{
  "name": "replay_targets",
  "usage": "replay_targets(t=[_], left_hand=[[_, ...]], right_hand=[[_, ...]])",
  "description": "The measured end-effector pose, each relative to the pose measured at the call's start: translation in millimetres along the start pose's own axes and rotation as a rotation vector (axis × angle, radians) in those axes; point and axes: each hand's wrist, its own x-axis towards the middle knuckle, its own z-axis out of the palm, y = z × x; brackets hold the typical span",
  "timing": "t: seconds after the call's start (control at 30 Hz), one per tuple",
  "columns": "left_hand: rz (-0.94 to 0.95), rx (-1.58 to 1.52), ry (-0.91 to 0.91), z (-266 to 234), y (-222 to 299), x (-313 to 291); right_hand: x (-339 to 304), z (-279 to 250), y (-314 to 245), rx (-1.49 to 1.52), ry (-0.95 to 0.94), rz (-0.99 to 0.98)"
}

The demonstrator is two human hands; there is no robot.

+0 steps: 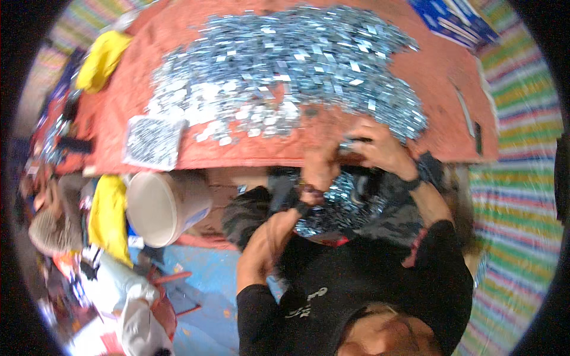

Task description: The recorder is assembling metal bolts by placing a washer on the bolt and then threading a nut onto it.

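A wide heap of small, flat, shiny silver-blue pieces (pixel 309 59) covers much of the orange cloth (pixel 442 77) on the table. At the table's near edge, my left hand (pixel 320 167) is close beside my right hand (pixel 383 149); motion smears its fingers. The right hand's fingers are curled around a small dark, shiny piece or stack, too blurred to tell which. Below both hands, more shiny pieces (pixel 341 204) lie in my lap on dark cloth. A clear bag packed with similar pieces (pixel 151 142) sits at the table edge to the left.
A whitish bucket (pixel 151 207) stands tilted below the table's left edge. Yellow cloths or bags (pixel 104 59) are at left. A blue package (pixel 454 21) lies at far right, with a thin curved strip (pixel 465 113) nearer. A striped sheet (pixel 516 118) borders the right; another person (pixel 113 279) is lower left.
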Motion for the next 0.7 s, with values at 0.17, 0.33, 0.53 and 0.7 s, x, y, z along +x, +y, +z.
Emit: replay_targets(t=[0.17,0.33,0.53,0.7], left_hand=[[0.103,0.116,0.085,-9,-2,-3],[0.327,0.219,0.316,-11,11,-4],[0.101,0.229,0.235,-5,0,-7],[0.057,0.116,0.239,-15,-2,-4]], right_hand=[[17,8,-35,0.248,0.065,0.682],[-1,27,-26,-0.006,0.001,0.49],[12,18,-38,0.382,0.09,0.828],[34,14,-62,0.263,0.271,0.712]])
